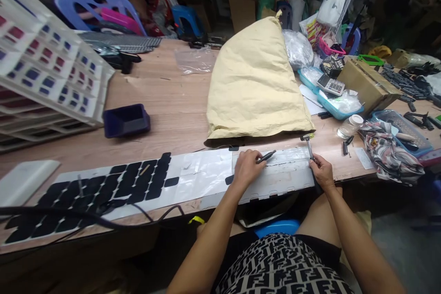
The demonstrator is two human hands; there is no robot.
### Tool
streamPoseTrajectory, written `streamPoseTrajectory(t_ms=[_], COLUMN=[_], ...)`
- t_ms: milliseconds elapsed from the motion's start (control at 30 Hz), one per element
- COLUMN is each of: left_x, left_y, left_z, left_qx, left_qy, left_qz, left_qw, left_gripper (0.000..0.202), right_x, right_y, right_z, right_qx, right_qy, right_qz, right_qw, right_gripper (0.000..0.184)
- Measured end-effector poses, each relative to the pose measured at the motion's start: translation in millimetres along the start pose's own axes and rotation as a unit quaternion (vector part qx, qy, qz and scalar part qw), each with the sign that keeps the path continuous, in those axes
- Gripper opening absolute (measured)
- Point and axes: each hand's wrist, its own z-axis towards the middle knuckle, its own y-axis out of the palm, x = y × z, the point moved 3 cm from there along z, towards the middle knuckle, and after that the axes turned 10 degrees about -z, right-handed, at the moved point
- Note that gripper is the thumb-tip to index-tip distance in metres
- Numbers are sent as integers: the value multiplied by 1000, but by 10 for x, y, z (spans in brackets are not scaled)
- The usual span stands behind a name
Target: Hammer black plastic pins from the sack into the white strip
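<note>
My left hand (247,166) is closed on a slim black pen-like piece (266,156) and rests over a white board (265,181) at the table's front edge. Its exact kind I cannot make out. In my right hand (322,173) is a small hammer (309,148), gripped by its dark handle, with the head upward near a yellow sack. To the left of my hands a white sheet (201,170) carries rows of black rounded rectangular pieces (126,181). Two more such pieces lie beside my left wrist.
A full yellow sack (258,82) stands just beyond my hands. To the left are a dark blue bin (127,121), a white crate (51,55) and a black cable (69,212). On the right are a jar (350,125), a cloth (391,154), a calculator (330,84) and a cardboard box (368,83).
</note>
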Motion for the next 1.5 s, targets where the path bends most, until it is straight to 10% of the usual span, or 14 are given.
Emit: streamPoseTrajectory(t_ms=[267, 833, 1500], left_x=[147, 93, 120], left_y=[408, 448, 426], left_z=[275, 282, 302], left_qx=[-20, -2, -15], left_qy=[73, 91, 79], left_qz=[-83, -88, -100], left_qw=[994, 992, 992], left_gripper=[16, 15, 14], right_x=[2, -689, -807], right_y=[-14, 189, 191], right_z=[2, -534, -480], right_qx=[-7, -3, -7], right_qy=[-14, -229, -166], right_qz=[-2, -202, -221], right_qw=[1000, 952, 961], right_gripper=[42, 34, 35])
